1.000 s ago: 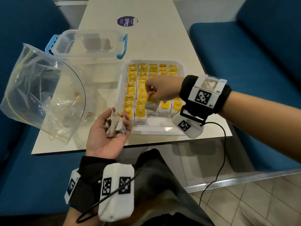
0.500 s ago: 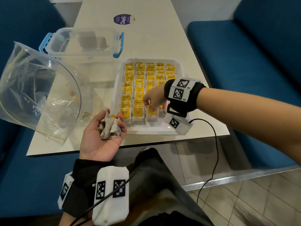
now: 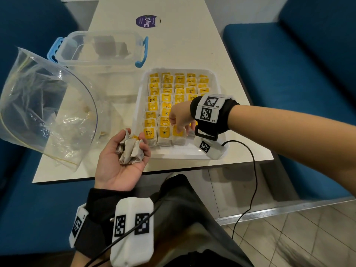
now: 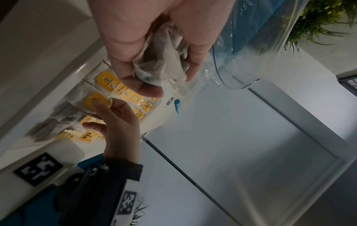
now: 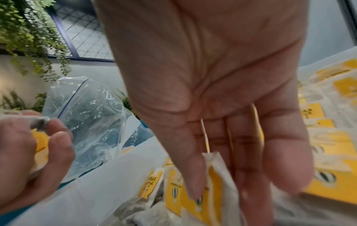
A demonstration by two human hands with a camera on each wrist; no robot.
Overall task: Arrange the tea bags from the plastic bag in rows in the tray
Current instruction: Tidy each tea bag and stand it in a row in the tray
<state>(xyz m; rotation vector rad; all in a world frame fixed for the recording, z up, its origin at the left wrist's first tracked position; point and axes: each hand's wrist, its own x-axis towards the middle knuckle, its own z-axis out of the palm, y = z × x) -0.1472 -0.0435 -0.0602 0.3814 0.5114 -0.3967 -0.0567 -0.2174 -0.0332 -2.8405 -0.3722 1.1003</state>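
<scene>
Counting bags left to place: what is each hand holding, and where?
Left hand cups a crumpled bunch of grey paper tea bags in its palm. Right hand holds nothing; its straight fingertips touch a yellow-tagged bag.

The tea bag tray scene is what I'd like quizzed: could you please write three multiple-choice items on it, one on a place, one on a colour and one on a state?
1. Where is the tray relative to the plastic bag?
A. To its right
B. To its left
C. Inside it

2. What colour are the tags on the tea bags in the tray?
A. Green
B. Yellow
C. Red

3. What is the left hand doing?
A. Lying flat on the table
B. Gripping the bag's rim
C. Cupping a clump of tea bags

Answers: 1 A, the head view shows the tray on the right and the bag on the left of the table. 2 B, every visible tag is yellow. 3 C, the palm faces up with fingers curled round crumpled bags, while the right hand reaches into the tray's near row.
</scene>
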